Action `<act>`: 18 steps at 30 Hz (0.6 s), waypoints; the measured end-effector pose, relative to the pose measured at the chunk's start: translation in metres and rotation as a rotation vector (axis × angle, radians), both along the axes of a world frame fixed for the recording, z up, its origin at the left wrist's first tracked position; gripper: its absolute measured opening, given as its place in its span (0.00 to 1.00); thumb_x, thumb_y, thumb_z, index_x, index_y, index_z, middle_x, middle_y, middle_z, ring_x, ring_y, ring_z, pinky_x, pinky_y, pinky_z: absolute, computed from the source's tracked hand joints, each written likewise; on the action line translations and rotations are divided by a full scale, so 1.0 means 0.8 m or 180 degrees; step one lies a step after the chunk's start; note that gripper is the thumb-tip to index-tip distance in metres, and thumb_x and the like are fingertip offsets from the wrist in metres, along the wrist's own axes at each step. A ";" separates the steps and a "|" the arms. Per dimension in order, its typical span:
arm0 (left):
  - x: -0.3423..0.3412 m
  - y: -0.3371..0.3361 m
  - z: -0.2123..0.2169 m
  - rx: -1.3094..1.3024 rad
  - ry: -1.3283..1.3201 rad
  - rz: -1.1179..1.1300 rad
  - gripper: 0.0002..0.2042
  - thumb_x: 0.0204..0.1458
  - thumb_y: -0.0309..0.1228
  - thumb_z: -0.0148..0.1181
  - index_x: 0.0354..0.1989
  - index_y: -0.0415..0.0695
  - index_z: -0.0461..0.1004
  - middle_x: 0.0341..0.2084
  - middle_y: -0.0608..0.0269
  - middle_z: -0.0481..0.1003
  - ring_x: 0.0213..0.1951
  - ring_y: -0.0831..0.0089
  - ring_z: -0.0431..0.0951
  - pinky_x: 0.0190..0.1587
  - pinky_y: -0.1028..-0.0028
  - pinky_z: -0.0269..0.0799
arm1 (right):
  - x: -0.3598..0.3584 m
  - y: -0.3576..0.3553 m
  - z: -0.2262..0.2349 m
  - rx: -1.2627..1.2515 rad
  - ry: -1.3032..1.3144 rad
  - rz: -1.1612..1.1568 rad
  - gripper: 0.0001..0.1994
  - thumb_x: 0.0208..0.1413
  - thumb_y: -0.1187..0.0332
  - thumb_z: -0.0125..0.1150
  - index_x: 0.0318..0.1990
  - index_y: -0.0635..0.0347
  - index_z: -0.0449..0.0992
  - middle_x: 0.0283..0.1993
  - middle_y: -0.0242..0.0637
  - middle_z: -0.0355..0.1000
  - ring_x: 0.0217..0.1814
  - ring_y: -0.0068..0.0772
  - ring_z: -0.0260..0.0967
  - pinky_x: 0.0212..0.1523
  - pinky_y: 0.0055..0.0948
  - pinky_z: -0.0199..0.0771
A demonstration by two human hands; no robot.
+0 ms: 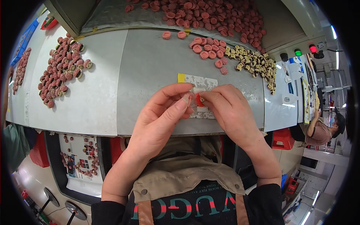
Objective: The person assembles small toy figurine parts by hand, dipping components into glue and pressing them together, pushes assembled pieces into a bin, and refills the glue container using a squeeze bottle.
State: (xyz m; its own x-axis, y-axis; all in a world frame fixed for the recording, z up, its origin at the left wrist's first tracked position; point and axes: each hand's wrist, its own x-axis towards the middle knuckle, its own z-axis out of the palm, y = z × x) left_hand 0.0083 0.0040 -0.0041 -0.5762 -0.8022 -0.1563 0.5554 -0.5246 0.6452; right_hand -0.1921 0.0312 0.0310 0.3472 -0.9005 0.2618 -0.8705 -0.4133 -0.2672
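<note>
My left hand [161, 112] is closed in a pinch over the worn white board [206, 81], its thumb and forefinger around something small that they mostly hide; a bit of pink shows there. Opposite it, my right hand [233, 112] pinches a small cream-and-dark piece [202, 99] at its fingertips. A bright red patch [199, 102] shows between the two hands; whether it is held or lies on the board, I cannot tell. Ahead lie fluted pink shells [204, 54], hollow in the middle. To their right spreads a pile of cream-and-dark little blocks [255, 62].
A heap of pink shells [213, 17] fills the bay at the back. On the left of the grey table [150, 75] lie assembled pink pieces [62, 71]. Below the table edge is a dark-rimmed drawer [80, 183] with more pieces. Another person [320, 129] works far right, near a red stool [282, 138].
</note>
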 end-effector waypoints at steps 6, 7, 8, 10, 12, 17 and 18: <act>-0.003 0.001 0.011 -0.0052 -0.0148 0.0104 0.16 0.61 0.31 0.56 0.55 0.41 0.68 0.43 0.67 0.73 0.44 0.80 0.73 0.50 0.78 0.68 | -0.006 0.003 -0.011 0.0602 -0.1172 -0.0336 0.09 0.52 0.78 0.61 0.42 0.65 0.76 0.38 0.39 0.70 0.40 0.35 0.70 0.41 0.27 0.70; -0.003 0.003 0.014 0.0006 -0.0273 0.0085 0.16 0.61 0.31 0.55 0.55 0.40 0.68 0.43 0.67 0.74 0.44 0.80 0.73 0.50 0.78 0.68 | -0.005 0.005 -0.009 0.0584 -0.1180 -0.0317 0.09 0.52 0.78 0.61 0.42 0.65 0.76 0.38 0.39 0.70 0.40 0.35 0.70 0.41 0.27 0.70; -0.003 0.004 0.018 0.0064 -0.0401 0.0067 0.16 0.61 0.32 0.55 0.55 0.40 0.68 0.42 0.67 0.74 0.43 0.80 0.73 0.50 0.77 0.68 | -0.004 0.009 -0.006 0.0725 -0.1670 -0.0474 0.09 0.53 0.77 0.60 0.43 0.64 0.76 0.39 0.38 0.70 0.40 0.33 0.70 0.41 0.28 0.71; -0.006 0.004 0.020 0.0011 -0.0474 0.0043 0.15 0.61 0.32 0.55 0.54 0.40 0.68 0.42 0.67 0.74 0.43 0.80 0.73 0.50 0.77 0.68 | 0.000 0.015 -0.005 0.0841 -0.2186 -0.0619 0.08 0.55 0.76 0.59 0.43 0.63 0.76 0.40 0.36 0.70 0.41 0.32 0.70 0.40 0.29 0.71; -0.009 0.004 0.020 -0.0048 -0.0560 -0.0003 0.15 0.61 0.32 0.55 0.54 0.40 0.68 0.42 0.67 0.74 0.43 0.80 0.73 0.50 0.77 0.68 | 0.008 0.017 -0.008 0.0548 -0.2888 -0.0393 0.09 0.56 0.76 0.59 0.44 0.62 0.76 0.41 0.37 0.71 0.41 0.29 0.70 0.40 0.28 0.72; -0.012 0.005 0.014 -0.0184 -0.0441 0.0010 0.15 0.61 0.33 0.55 0.53 0.37 0.70 0.44 0.62 0.75 0.46 0.77 0.74 0.51 0.75 0.70 | 0.020 0.016 -0.001 0.0283 -0.2284 -0.0074 0.10 0.56 0.75 0.60 0.45 0.63 0.73 0.46 0.38 0.71 0.45 0.32 0.68 0.46 0.26 0.68; -0.014 0.007 0.013 -0.0201 -0.0461 0.0003 0.15 0.61 0.33 0.55 0.53 0.37 0.70 0.44 0.62 0.75 0.46 0.77 0.74 0.51 0.75 0.70 | 0.021 0.016 -0.004 -0.0008 -0.2081 -0.0050 0.10 0.56 0.75 0.61 0.45 0.63 0.73 0.44 0.39 0.71 0.44 0.33 0.68 0.45 0.27 0.69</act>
State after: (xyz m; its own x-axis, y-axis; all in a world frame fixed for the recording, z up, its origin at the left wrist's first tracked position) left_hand -0.0027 0.0093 0.0065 -0.5505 -0.8136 -0.1869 0.4547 -0.4800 0.7502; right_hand -0.1750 0.0444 0.0279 0.1024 -0.9033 0.4166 -0.5349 -0.4031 -0.7425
